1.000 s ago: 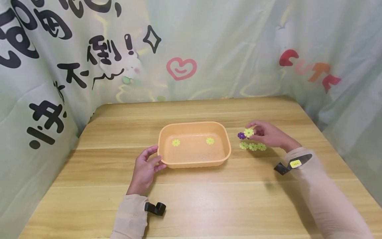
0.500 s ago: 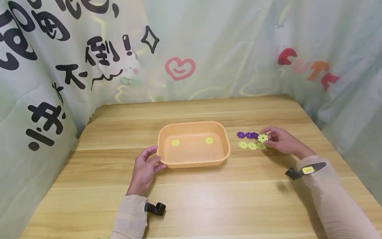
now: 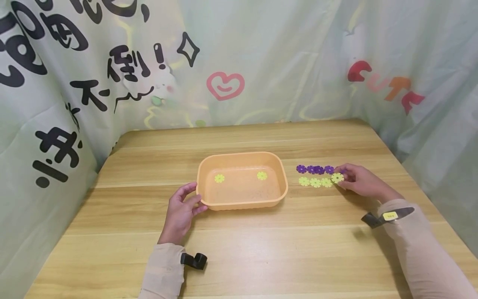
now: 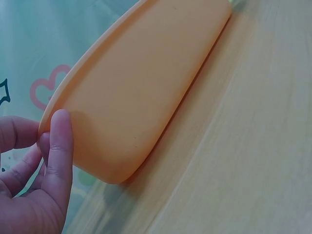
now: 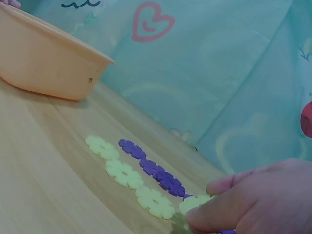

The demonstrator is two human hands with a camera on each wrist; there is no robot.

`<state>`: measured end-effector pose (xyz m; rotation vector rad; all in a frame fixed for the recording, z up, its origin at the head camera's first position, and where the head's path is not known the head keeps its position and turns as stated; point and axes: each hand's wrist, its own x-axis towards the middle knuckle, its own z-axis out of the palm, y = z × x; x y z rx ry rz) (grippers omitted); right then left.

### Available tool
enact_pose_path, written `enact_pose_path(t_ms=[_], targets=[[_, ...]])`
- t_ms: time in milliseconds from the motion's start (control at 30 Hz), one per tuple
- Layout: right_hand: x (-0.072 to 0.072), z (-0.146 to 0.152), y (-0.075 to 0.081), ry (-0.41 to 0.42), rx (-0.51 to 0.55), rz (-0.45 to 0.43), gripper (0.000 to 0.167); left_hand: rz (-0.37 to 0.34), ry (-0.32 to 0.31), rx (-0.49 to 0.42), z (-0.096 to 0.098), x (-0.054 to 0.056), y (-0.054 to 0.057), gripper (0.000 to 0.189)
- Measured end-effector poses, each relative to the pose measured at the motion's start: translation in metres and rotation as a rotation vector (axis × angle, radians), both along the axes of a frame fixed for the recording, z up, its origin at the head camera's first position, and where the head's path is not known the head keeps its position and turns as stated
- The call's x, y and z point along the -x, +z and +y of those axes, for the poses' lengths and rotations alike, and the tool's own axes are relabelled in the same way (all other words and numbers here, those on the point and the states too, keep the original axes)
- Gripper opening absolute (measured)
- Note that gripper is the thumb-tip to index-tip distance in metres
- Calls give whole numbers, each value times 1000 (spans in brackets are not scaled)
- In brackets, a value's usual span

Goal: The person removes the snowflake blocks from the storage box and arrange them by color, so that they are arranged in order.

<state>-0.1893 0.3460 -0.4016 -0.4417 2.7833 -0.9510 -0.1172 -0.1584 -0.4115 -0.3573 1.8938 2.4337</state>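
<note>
My left hand [image 3: 179,214] pinches the near left corner of an orange plastic basin [image 3: 242,204], thumb outside the rim in the left wrist view. Two yellow flower-shaped discs lie inside on the basin floor. To the right of the basin, my right hand [image 3: 362,182] pinches a yellow flower-shaped disc [image 3: 337,178] between thumb and fingers, at the right end of a row of yellow discs [image 3: 315,182]. Behind that row runs a line of purple discs [image 3: 311,169]; its right end is partly hidden by the right hand. In the right wrist view the held yellow disc [image 5: 192,203] is partly covered by the thumb.
The wooden table [image 3: 239,249] carries the basin and the discs. A printed curtain [image 3: 284,62] closes off the back and both sides. Each sleeve wears a black strap mount, like this one [image 3: 194,261] on the left.
My right hand has moved right and slightly nearer, carrying the yellow disc from over the purple row to the end of the yellow row. The left hand stays on the basin.
</note>
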Motion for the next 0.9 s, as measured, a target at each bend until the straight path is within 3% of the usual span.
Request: enact_pose_path(t_ms=[567,900], targets=[[3,4,-4,5,-135,2,35,7,-3,4,0,-1,0,44],[2,4,-1,25,-139,-2,36,2,-2,14,1,0,1,43]])
